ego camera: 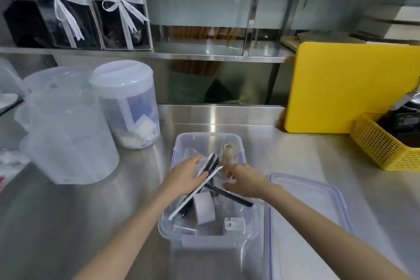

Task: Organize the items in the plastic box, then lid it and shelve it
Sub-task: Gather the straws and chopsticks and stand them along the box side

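Observation:
A clear plastic box (250, 227) stands open on the steel counter in front of me. Inside lie black and white sticks (211, 162), a roll of white tape (204, 209), a small glass bottle (229, 151) at the far end and a small white clip (234, 223). My left hand (185, 176) is over the box, fingers closed around the bundle of sticks. My right hand (244, 180) reaches in beside the bottle, fingers curled; I cannot tell what it touches. The box's clear lid (313, 209) lies flat to the right.
Large translucent measuring jugs (66, 134) and a lidded round canister (127, 107) stand at the left. A yellow cutting board (347, 88) leans at the back right beside a yellow mesh basket (381, 145). A steel shelf (204, 52) runs behind, holding ribboned black boxes (88, 9).

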The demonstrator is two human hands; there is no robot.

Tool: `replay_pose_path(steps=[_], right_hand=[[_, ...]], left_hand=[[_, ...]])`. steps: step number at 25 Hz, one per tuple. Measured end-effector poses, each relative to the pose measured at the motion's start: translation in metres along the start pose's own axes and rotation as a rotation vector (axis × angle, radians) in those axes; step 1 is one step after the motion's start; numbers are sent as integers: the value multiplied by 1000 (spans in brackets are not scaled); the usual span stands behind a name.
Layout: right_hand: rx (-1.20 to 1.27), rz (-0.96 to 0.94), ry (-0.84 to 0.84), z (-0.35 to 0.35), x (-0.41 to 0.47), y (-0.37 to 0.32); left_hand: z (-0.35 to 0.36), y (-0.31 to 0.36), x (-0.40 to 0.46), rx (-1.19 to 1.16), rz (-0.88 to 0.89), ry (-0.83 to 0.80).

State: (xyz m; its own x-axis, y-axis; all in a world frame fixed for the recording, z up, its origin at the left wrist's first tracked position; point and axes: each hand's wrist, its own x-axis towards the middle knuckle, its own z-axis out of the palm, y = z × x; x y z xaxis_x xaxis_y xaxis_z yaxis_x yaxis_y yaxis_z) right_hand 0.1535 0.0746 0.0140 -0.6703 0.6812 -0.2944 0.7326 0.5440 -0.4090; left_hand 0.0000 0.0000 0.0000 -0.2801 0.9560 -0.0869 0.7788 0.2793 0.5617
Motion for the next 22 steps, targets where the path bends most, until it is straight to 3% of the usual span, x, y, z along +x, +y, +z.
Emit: replay_pose_path(steps=[16, 22], right_hand=[[-170, 35, -200, 25, 11, 5], [2, 72, -234, 12, 9, 8]], left_hand=[[40, -15, 2, -75, -128, -150], [40, -19, 1, -107, -142, -139]])
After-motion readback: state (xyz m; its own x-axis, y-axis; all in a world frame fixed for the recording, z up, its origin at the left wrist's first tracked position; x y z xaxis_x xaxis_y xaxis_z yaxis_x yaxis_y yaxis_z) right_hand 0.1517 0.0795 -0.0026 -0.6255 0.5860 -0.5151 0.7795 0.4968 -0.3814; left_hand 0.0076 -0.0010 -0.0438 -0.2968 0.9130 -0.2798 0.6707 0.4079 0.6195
